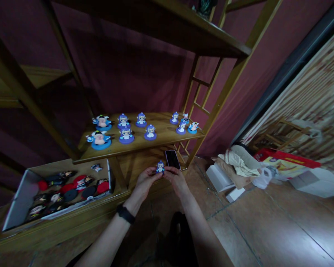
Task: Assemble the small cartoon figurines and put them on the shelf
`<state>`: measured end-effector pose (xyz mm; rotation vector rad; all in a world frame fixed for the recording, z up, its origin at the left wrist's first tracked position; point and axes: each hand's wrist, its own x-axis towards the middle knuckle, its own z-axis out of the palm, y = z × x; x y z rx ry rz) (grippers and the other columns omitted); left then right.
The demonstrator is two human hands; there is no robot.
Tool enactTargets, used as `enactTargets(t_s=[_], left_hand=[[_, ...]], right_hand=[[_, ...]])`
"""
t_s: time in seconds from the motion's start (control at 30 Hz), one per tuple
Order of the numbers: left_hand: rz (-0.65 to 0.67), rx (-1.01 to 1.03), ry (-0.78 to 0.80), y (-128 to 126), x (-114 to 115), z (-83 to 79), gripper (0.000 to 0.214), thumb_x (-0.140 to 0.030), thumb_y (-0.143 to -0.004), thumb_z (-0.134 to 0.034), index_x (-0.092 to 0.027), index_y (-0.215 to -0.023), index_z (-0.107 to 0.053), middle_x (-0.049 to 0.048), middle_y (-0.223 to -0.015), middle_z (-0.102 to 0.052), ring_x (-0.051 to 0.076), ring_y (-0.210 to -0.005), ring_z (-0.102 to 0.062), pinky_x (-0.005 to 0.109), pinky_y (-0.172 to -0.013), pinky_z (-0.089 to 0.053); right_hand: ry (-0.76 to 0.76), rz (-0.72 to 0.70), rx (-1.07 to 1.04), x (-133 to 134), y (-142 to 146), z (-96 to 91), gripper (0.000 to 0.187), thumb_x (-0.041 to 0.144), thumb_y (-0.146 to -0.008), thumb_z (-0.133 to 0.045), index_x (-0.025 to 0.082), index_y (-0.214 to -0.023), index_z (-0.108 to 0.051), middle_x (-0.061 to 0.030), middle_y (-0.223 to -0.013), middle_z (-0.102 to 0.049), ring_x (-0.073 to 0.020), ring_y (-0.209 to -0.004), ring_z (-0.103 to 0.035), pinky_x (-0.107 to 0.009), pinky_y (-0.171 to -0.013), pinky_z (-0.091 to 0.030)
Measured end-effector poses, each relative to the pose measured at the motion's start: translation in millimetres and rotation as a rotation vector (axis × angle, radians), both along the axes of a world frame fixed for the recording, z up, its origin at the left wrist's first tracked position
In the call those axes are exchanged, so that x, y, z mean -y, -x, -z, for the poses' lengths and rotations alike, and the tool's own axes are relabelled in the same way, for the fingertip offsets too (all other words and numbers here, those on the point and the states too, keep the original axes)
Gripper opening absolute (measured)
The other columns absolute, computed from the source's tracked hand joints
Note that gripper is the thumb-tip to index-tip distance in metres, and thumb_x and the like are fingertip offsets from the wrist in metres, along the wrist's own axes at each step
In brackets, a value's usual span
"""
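Between my two hands is a small purple-and-white figurine point(160, 167), upright and facing me. My left hand point(146, 180) pinches it from the left, and my right hand point(176, 178) grips it from the right; the fingers partly cover its base. Ahead, on the wooden shelf point(167, 141), stand several similar purple figurines point(150, 132) on round purple bases. Two pig figurines in blue point(99, 139) are at the shelf's left end. At the right end, a smaller pig figurine point(193, 127) and a light-haired figurine point(185, 118) stand beside two more purple ones.
A phone point(172, 159) lies on the lower board behind my right hand. To the left, a cardboard box point(13, 200) holds several red and black figurines. White boxes point(219, 177), cloth point(236, 163) and a red package point(291, 159) sit on the tiled floor at right.
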<state>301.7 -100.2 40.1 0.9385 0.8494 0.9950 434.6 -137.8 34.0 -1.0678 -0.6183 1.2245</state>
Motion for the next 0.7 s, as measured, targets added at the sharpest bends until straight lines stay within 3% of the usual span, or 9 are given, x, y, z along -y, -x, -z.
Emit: enactTargets(t_s=[0.2,0.47,0.7], left_hand=[[-0.038,-0.069,-0.048,4.9,13.2,-7.3,0.036,-0.023,-0.054,-0.082,-0.014,-0.085,-0.064,0.0051,-0.083,-0.071,0.015,-0.077,-0.063,0.028,-0.079,-0.045],[0.01,-0.062,-0.08,15.6,41.1,-27.4,0.036,-0.021,-0.053,-0.082,-0.014,-0.082,-0.063,0.0047,-0.082,-0.071,0.015,-0.075,-0.064,0.028,-0.079,-0.046],[-0.016,-0.068,0.001,32.6,87.8,2.1,0.037,-0.02,-0.048,-0.085,-0.014,-0.079,-0.065,0.005,-0.079,-0.072,0.015,-0.073,-0.065,0.028,-0.078,-0.047]], right_hand=[[-0.01,0.009,-0.112,10.0,8.6,-0.4,0.026,0.027,-0.053,-0.081,0.017,-0.076,-0.07,-0.0028,-0.079,-0.071,-0.0162,-0.077,-0.064,-0.032,-0.08,-0.047],[-0.056,-0.048,-0.127,43.3,10.6,-18.9,0.026,0.028,-0.056,-0.081,0.017,-0.078,-0.071,-0.0042,-0.081,-0.071,-0.016,-0.077,-0.063,-0.032,-0.08,-0.048],[0.061,-0.07,-0.125,89.8,25.7,5.9,0.031,0.034,-0.052,-0.082,0.016,-0.075,-0.07,-0.0051,-0.082,-0.069,-0.0169,-0.077,-0.063,-0.032,-0.077,-0.049]])
